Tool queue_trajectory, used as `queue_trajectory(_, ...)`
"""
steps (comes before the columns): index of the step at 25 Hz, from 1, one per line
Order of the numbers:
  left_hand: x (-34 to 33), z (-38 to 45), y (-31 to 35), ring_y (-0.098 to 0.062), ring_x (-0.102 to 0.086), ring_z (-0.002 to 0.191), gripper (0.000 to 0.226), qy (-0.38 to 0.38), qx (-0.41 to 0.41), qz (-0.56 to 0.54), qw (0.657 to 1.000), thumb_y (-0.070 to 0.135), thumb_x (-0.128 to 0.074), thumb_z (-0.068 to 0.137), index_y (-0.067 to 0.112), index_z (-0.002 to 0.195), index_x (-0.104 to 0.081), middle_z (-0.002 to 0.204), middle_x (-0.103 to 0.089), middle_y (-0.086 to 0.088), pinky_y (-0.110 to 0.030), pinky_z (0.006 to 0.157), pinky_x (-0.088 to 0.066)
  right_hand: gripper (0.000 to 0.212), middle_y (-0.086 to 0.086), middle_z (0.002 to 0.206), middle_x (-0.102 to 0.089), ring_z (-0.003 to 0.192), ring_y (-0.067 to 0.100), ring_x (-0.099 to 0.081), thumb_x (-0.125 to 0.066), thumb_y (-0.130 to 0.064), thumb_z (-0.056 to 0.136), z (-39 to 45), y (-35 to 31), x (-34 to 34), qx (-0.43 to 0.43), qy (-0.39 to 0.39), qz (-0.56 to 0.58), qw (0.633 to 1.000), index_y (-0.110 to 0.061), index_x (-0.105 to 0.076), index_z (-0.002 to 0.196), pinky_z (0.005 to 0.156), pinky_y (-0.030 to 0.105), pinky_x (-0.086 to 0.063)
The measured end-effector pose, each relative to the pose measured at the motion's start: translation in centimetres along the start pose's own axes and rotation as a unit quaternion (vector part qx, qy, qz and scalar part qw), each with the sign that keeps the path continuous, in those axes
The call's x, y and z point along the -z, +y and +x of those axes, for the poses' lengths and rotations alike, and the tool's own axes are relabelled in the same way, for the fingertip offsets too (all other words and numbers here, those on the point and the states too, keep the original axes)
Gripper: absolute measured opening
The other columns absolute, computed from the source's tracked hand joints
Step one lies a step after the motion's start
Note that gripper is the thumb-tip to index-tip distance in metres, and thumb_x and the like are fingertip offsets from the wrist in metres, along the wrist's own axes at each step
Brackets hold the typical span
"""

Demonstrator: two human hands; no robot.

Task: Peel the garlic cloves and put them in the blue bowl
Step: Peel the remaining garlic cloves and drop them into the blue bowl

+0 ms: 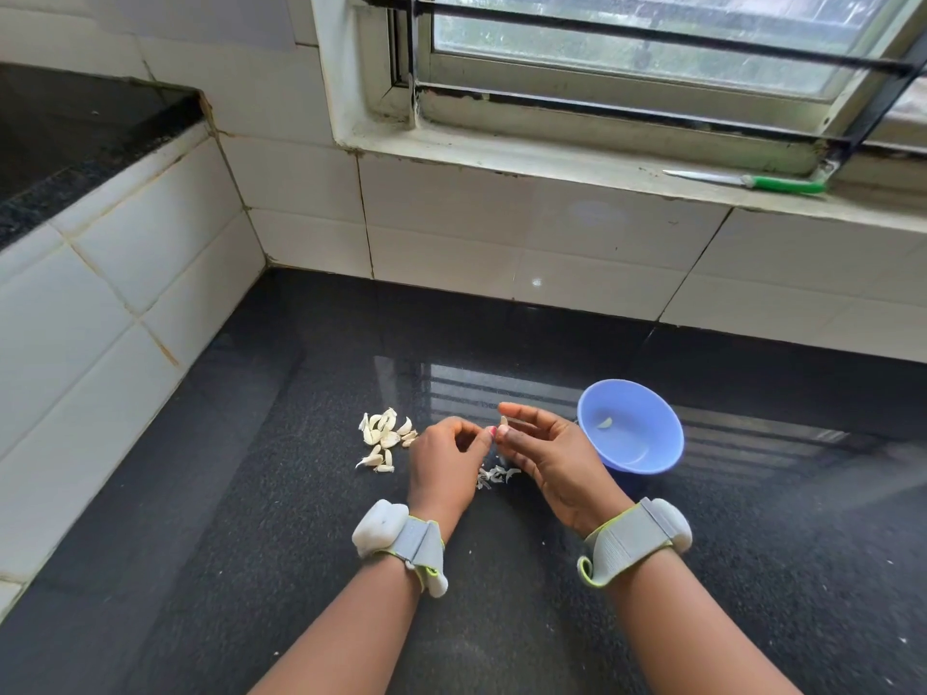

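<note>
Dark granite counter [251, 494] filled the lower frame, white tiled wall [125, 273] ran up the 9 o'clock side.

Pile of unpeeled garlic cloves [383, 436] lay on the counter at about 10 o'clock from the left hand — loose, near it but not touching.

Left hand [441, 459] sat just left of centre, fingers curled in, fingertips pinching at something small where the two hands met; whether that was skin or the clove itself could not be told. Grey strap with a white sensor block [379, 531] was on that wrist.

Scraps of peeled skin [494, 476] lay on the counter between and just below the two hands, at 6 o'clock from the fingertips.

Garlic clove [503, 421] was held up off the counter — pinched between thumb and forefinger of the right hand [547, 459], other fingers loosely extended, palm turned toward the left hand. Right wrist wore a matching grey strap [632, 536].

Blue bowl [647, 443] stood on the counter at 3 o'clock from the right hand, just beside it, apparently not touching. One peeled clove [606, 423] lay inside against the near-left wall.

Green-handled knife [752, 182] lay flat on the window sill [501, 158] at 1 o'clock, well apart from everything else.
</note>
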State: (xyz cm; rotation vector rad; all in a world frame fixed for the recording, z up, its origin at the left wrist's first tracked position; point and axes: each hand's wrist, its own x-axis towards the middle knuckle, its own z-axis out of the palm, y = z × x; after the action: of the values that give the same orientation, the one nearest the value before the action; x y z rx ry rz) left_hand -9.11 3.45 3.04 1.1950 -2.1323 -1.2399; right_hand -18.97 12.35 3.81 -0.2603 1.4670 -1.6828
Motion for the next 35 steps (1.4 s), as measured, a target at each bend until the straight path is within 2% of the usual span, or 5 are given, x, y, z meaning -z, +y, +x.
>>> queue_trajectory(4, 0.3, 0.2, 0.0, -0.005, -0.062, 0.07, 0.006, 0.005, -0.016, -0.032, 0.999, 0.023, -0.071, 0.082, 0.018, 0.085, -0.073, 0.078, -0.071, 0.006, -0.007, 0.06, -0.041, 0.019, 0.009, 0.088, -0.071, 0.08, 0.014, -0.067, -0.07, 0.002, 0.084, 0.1, 0.2, 0.2, 0.03, 0.038, -0.078, 0.996, -0.002, -0.069, 0.102, 0.074, 0.023, -0.057)
queue_trajectory(16, 0.6, 0.0, 0.3, -0.014, -0.064, 0.079, 0.011, 0.014, -0.093, 0.009, 0.996, 0.017, -0.067, 0.083, 0.014, 0.09, -0.075, 0.086, -0.072, -0.002, -0.026, 0.074, -0.048, 0.017, 0.002, 0.082, -0.077, 0.077, 0.011, -0.07, -0.077, -0.004, 0.08, 0.0, 0.3, -0.3, 0.105, 0.05, -0.201, 0.973, -0.02, -0.075, 0.085, 0.074, 0.024, -0.056)
queue_trajectory(22, 0.8, 0.1, 0.2, -0.011, -0.061, 0.073, 0.01, 0.008, -0.09, 0.018, 0.996, 0.015, -0.068, 0.081, 0.012, 0.088, -0.075, 0.083, -0.071, -0.002, -0.015, 0.066, -0.042, 0.016, -0.002, 0.081, -0.077, 0.078, 0.01, -0.071, -0.078, -0.007, 0.079, 0.1, 0.4, -0.1, 0.108, 0.038, -0.242, 0.963, -0.022, -0.077, 0.085, 0.076, 0.025, -0.057)
queue_trajectory(29, 1.0, 0.5, 0.2, -0.007, -0.063, 0.062, 0.006, -0.043, 0.024, -0.109, 0.993, 0.013, -0.068, 0.083, 0.013, 0.082, -0.075, 0.07, -0.071, 0.0, -0.018, 0.06, -0.048, 0.018, 0.004, 0.085, -0.076, 0.075, 0.007, -0.068, -0.068, 0.002, 0.085, -0.1, 0.3, -0.1, 0.054, -0.004, -0.1, 0.994, -0.01, -0.072, 0.098, 0.067, 0.017, -0.052)
queue_trajectory(35, 0.8, -0.1, 1.1, -0.003, -0.064, 0.052, 0.017, -0.096, 0.175, -0.323, 0.925, 0.0, -0.055, 0.089, 0.004, 0.077, -0.068, 0.055, -0.065, 0.004, -0.011, 0.045, -0.038, 0.023, 0.007, 0.088, -0.074, 0.083, 0.015, -0.067, -0.052, 0.004, 0.095, 0.2, 0.9, -0.3, 0.002, -0.022, -0.006, 1.0, -0.01, -0.069, 0.101, 0.078, 0.024, -0.054)
